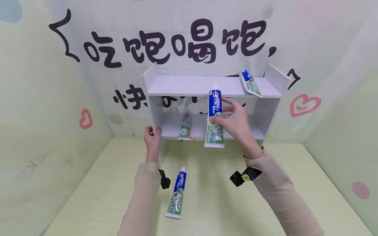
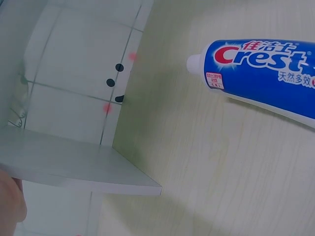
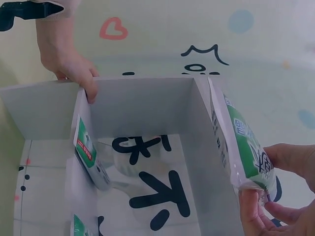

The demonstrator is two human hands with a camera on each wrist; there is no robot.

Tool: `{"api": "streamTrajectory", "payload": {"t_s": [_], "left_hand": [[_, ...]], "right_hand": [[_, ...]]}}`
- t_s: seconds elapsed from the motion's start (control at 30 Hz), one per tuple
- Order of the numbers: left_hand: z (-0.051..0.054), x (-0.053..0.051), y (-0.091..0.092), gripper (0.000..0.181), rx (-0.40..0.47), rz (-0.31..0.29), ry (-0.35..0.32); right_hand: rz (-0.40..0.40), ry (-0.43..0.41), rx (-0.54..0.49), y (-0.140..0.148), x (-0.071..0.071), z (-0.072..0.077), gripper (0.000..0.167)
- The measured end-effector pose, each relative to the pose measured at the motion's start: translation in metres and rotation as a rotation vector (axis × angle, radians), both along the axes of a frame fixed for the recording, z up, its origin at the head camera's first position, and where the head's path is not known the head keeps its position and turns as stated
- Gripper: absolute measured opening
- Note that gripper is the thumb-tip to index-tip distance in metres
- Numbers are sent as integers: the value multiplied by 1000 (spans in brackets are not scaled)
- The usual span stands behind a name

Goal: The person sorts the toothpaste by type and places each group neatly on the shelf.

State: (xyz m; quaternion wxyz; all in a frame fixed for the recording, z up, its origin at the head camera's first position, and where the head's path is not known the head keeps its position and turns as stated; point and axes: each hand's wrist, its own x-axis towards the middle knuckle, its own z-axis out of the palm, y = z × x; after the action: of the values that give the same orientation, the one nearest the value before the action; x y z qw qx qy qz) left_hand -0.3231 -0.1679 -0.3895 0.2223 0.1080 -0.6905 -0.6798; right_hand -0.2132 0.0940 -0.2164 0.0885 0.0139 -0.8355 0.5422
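Note:
My right hand (image 1: 237, 123) holds a blue-and-green Crest toothpaste tube (image 1: 215, 132) in front of the white shelf (image 1: 189, 84), its cap pointing up and its flat end down. The thumb lies across the tube's front, with fingers behind. In the right wrist view, that tube (image 3: 246, 147) is beside the top board. My left hand (image 1: 152, 141) grips the shelf's left side panel, thumb and fingers on either side of the edge. Another Crest tube (image 1: 177, 195) lies on the table below, near the left wrist; its capped end (image 2: 194, 64) shows in the left wrist view.
A similar tube (image 1: 251, 83) lies on the right of the top board. A green-and-white tube (image 1: 185, 127) lies on the middle board, left side. Another green corner (image 3: 78, 226) shows on that board in the right wrist view. Printed walls (image 1: 333, 98) enclose the table (image 1: 224, 203).

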Motion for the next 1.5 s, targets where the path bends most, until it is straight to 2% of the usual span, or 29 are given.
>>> {"api": "streamTrajectory", "payload": {"t_s": [0.33,0.5,0.7,1.1,1.33,1.5], "left_hand": [[-2,1,-1,28,0,-11,15],[-1,1,-1,28,0,-10,27],[-3,1,-1,29,-1,-11,14],[-1,1,-2,28,-4,-14,29],[-1,0,-4,29,-5,-9,18],[-3,-1,-3,28,-2,-15,17]], "right_hand": [[-62,-23,-16,-1,-23,22,76],[-98,5,-64,-1,-34,27,74],[-153,58,-120,-3,-44,27,67],[-224,175,-100,-9,-59,33,56],[-257,164,-94,-10,-76,46,54],[-299,147,-72,-7,-86,49,49]]}}
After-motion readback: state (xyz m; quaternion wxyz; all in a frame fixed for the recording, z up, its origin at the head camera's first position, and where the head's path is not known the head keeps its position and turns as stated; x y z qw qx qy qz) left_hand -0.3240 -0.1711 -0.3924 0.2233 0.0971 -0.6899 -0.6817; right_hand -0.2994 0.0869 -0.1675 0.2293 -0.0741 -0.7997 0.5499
